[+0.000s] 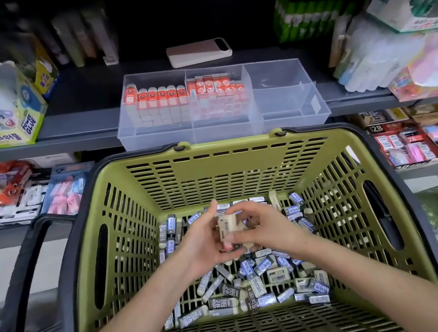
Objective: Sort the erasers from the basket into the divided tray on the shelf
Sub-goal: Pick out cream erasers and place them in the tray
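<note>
Erasers (228,227), a small upright bunch with long axes toward 12 o'clock, sit pinched between curled fingers (237,213) of left hand (204,241) and right hand (266,224) over the basket (226,147), the tray's (291,116) empty compartment on the shelf (73,124) lying at 1 o'clock, nearer the right hand.

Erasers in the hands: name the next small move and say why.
Probably lift the held erasers out of the basket toward the divided tray. The left hand and right hand both pinch them above the pile, and the tray's right compartment shows no erasers.
</note>
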Demonstrator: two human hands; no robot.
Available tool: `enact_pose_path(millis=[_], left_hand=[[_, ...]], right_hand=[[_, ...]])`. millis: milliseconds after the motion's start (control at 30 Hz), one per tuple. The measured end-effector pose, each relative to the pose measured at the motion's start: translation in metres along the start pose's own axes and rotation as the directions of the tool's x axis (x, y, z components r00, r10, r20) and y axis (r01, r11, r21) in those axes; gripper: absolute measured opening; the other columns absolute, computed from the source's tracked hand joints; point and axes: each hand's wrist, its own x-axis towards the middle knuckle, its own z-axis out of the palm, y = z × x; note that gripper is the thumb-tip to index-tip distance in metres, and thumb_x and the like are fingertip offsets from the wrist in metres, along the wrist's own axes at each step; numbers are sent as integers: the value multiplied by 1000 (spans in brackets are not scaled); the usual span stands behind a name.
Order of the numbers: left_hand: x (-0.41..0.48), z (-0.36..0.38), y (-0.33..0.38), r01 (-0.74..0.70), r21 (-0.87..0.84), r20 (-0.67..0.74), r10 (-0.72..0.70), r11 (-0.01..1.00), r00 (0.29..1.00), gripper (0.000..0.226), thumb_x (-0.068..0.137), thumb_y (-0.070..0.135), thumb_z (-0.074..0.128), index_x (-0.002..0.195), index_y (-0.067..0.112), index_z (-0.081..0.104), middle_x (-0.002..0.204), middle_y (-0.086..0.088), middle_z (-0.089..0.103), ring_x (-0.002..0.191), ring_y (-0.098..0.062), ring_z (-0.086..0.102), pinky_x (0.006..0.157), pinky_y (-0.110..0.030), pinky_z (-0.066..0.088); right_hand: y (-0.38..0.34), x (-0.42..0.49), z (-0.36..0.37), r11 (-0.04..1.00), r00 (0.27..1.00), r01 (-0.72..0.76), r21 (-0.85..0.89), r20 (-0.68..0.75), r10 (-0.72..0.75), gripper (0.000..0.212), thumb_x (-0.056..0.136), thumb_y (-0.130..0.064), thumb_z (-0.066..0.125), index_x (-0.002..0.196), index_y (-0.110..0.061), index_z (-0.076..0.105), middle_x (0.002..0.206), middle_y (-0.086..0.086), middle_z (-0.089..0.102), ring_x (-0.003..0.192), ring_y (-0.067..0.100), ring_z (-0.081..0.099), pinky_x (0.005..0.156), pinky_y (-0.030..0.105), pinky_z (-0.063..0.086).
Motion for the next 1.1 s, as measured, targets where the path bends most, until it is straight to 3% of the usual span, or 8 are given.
enact_pose_path(millis=[233,300,400,533,767,900,1000,1100], left_hand=[[-4,-4,-5,80,-169,76,-68,982,995,42,75,42,66,89,3,70,86,-20,66,77,-33,66,57,-39,57],[-6,-3,-4,91,-191,104,-72,977,992,40,73,41,67,84,2,68,80,-19,64,69,-30,64,52,-37,56],[-7,-3,0,86,-238,141,-53,967,989,39,74,39,66,83,1,68,80,-18,63,68,-30,64,54,-37,56],[-7,-5,6,45,-217,107,-22,975,994,29,75,27,68,81,-1,71,90,-24,66,79,-36,66,63,-40,55],[-21,8,19,-56,-171,36,63,984,997,26,65,-9,62,91,-8,63,80,-25,68,70,-32,68,52,-31,56],[-35,20,34,-197,-95,7,199,976,980,39,58,-11,62,96,-3,55,65,-15,67,59,-23,67,38,-19,48],[-49,35,49,-341,2,59,341,940,938,44,56,-3,68,98,1,56,67,-10,68,63,-22,69,37,-18,45],[-62,53,67,-463,64,100,456,884,884,48,57,3,72,101,4,53,72,-11,70,65,-24,70,35,-17,41]], right_hand=[[-3,-2,-25,956,990,-21,293,-129,62,34,86,-8,63,119,-9,59,91,6,72,77,22,70,56,32,58],[13,9,-47,993,924,-117,24,-365,118,29,89,-14,61,116,-3,60,94,8,70,71,19,67,53,28,55],[43,29,-66,804,840,-377,-459,-536,88,41,89,-38,59,117,-8,58,99,6,71,68,15,59,48,19,42],[65,51,-64,714,855,-446,-539,-494,161,46,87,-45,59,118,-11,57,89,5,68,77,21,63,60,27,48],[43,44,-63,668,891,-355,-653,-453,31,23,90,-17,49,92,-1,64,74,10,65,69,25,61,65,29,50],[-21,3,-81,917,892,-39,-398,-428,-148,7,85,-16,62,80,-20,66,74,0,70,66,12,67,63,21,55],[-78,-14,-108,927,768,270,-262,-522,-371,10,82,-23,66,87,-31,68,83,-11,71,76,1,65,71,13,52],[-112,4,-135,845,607,294,-446,-596,-526,10,86,-27,63,92,-31,71,89,-15,68,85,6,60,77,22,47]])
